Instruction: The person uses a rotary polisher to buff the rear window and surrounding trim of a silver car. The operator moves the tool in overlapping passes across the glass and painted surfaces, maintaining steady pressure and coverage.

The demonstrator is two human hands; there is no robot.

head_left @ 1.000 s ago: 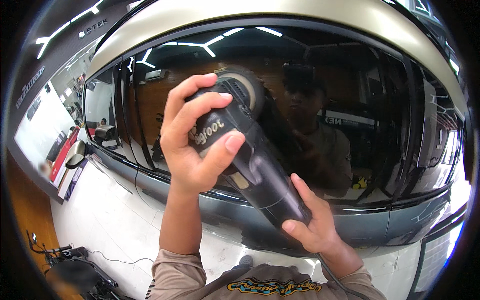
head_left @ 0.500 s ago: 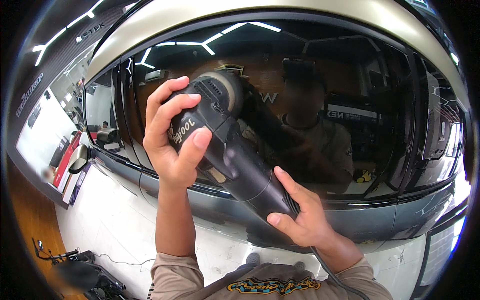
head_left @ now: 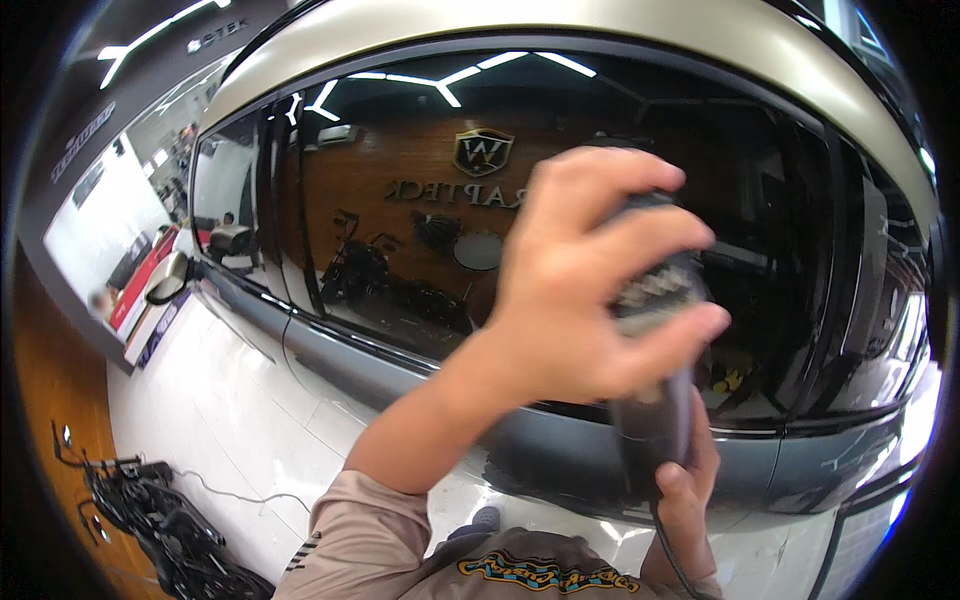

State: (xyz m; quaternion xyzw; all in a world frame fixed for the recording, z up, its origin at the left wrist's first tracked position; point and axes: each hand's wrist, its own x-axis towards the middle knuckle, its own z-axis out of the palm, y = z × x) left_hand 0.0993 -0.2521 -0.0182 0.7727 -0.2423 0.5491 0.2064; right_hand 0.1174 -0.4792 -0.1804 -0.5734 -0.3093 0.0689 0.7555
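Polisher (head_left: pixel 650 428) was right of centre in front of the dark window (head_left: pixel 395 165), between the two hands; long axis near upright in view, head up by the glass, handle running down toward the person. Left hand (head_left: pixel 578 285) was nearer the glass: fingers hooked over the head, thumb out to the lower side, grip spread around it, a bit blurred. Right hand (head_left: pixel 688 490) sat lower, closed around the tail of the handle, mostly hidden behind it; cord (head_left: pixel 666 540) dropped from that end toward the person's lap side. Pad hidden by left hand, so couldn't tell if it touched the glass. Left forearm crossed in from lower left, over the window's bottom edge. Edges: right pillar (head_left: pixel 812 280) near, only a shorter strip of glass on that side; roof (head_left: pixel 480 28) curved well above the head; the handle overlapped the bottom trim and grey door (head_left: pixel 560 450) in view. Most open glass was left of the left hand, out to the left pillar; mirror (head_left: pixel 168 278) well apart, far left.
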